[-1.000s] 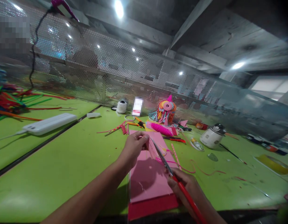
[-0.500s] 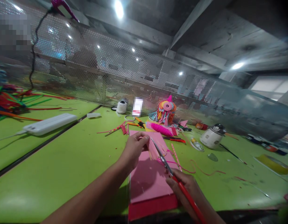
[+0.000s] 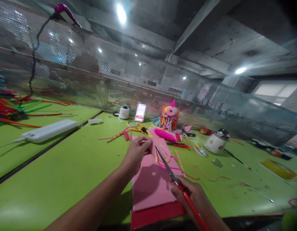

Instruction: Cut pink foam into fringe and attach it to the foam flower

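Left hand (image 3: 136,152): thumb and fingertips pinched on pink fringed paper (image 3: 164,147), over far part of pink sheet (image 3: 150,189). Right hand (image 3: 193,191): curled round red-handled scissors (image 3: 188,199), blades pointed forward among the strips; blade gap too small to tell. Beneath: pink sheet over red sheet (image 3: 154,216), on green table (image 3: 78,179). Beyond: magenta bundle (image 3: 165,135), tasselled ornament (image 3: 171,117). Best practice, by judgement: firm pinch at uncut edge, narrow even snips, each slit short of fingertips.
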`<control>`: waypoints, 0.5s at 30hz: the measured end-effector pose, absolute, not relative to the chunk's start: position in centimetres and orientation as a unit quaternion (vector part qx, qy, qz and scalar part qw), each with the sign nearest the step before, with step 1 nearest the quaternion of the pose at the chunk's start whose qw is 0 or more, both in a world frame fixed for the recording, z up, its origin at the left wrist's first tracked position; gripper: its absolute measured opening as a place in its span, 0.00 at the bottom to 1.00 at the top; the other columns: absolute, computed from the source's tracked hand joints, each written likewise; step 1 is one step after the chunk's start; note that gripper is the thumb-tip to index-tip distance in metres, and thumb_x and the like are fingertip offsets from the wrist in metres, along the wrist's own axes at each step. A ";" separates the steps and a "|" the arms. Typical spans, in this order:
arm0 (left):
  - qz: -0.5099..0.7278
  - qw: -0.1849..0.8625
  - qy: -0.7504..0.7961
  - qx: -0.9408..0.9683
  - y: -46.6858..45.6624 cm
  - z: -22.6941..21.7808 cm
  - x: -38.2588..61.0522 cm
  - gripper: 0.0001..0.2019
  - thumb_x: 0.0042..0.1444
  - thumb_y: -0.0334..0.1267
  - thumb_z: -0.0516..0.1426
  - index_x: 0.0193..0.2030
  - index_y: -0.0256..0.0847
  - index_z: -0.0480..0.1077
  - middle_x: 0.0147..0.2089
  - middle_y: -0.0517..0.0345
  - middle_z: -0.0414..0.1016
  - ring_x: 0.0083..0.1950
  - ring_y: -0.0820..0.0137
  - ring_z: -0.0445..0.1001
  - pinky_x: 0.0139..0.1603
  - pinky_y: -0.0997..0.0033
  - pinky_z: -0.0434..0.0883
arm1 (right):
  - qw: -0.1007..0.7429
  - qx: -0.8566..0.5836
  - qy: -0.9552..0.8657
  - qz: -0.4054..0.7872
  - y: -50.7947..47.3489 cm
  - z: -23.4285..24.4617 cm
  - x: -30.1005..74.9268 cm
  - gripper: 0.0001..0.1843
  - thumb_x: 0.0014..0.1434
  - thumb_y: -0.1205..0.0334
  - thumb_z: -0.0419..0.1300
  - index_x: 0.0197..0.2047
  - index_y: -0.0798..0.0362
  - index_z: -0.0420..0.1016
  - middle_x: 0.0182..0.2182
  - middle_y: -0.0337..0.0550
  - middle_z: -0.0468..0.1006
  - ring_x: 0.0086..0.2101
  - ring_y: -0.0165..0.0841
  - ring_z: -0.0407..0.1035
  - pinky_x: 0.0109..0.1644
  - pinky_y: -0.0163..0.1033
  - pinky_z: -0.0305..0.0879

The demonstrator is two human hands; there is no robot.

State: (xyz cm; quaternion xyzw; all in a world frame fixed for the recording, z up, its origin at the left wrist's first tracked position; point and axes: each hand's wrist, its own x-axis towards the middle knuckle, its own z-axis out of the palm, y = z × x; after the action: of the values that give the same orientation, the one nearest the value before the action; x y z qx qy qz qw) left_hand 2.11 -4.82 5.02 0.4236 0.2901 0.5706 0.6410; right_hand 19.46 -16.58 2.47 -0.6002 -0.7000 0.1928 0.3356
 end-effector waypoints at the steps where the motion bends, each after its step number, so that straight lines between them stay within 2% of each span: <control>1: 0.571 0.641 0.285 0.426 -4.6 5.0 2.0 0.10 0.45 0.39 0.61 0.26 0.36 0.66 0.23 0.61 0.68 0.25 0.76 0.67 0.31 0.74 0.66 | 0.335 -0.602 -0.700 0.187 -16.8 2.3 19.7 0.22 0.55 0.47 0.53 0.40 0.56 0.74 0.23 0.39 0.70 0.24 0.30 0.63 0.27 0.31 0.60; 6: 0.585 0.640 0.261 0.426 -4.1 5.5 1.1 0.08 0.47 0.36 0.60 0.25 0.35 0.66 0.22 0.64 0.65 0.24 0.79 0.64 0.29 0.77 0.64 | 0.319 -0.612 -0.708 0.149 -18.0 0.8 22.3 0.21 0.53 0.50 0.56 0.44 0.54 0.75 0.28 0.43 0.76 0.27 0.35 0.69 0.31 0.33 0.65; 9: 0.580 0.646 0.237 0.436 -4.1 5.9 0.8 0.08 0.48 0.35 0.59 0.23 0.36 0.64 0.19 0.66 0.61 0.21 0.82 0.58 0.24 0.81 0.59 | 0.254 -0.629 -0.723 0.133 -17.9 0.7 24.3 0.19 0.52 0.52 0.57 0.44 0.53 0.75 0.33 0.47 0.78 0.31 0.38 0.71 0.35 0.36 0.66; 12: 0.552 0.665 0.203 0.461 -4.3 6.1 0.7 0.07 0.49 0.34 0.59 0.25 0.36 0.66 0.19 0.66 0.61 0.20 0.83 0.56 0.22 0.83 0.55 | 0.198 -0.655 -0.724 0.088 -16.6 1.3 25.4 0.18 0.55 0.57 0.55 0.48 0.52 0.72 0.38 0.48 0.77 0.37 0.39 0.70 0.42 0.39 0.64; 15: 0.515 0.684 0.177 0.485 -4.5 6.0 0.6 0.05 0.49 0.34 0.59 0.27 0.36 0.67 0.18 0.66 0.61 0.19 0.83 0.56 0.21 0.83 0.54 | 0.167 -0.663 -0.728 0.043 -14.8 1.8 25.7 0.19 0.55 0.60 0.53 0.50 0.53 0.70 0.40 0.50 0.75 0.41 0.39 0.68 0.46 0.40 0.61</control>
State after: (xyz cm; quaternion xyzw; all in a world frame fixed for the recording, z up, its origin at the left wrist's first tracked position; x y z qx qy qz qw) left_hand 0.64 -4.52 5.98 0.4855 0.1769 0.5150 0.6840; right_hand 25.66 -14.76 1.85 -0.6631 -0.7284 0.0430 0.1672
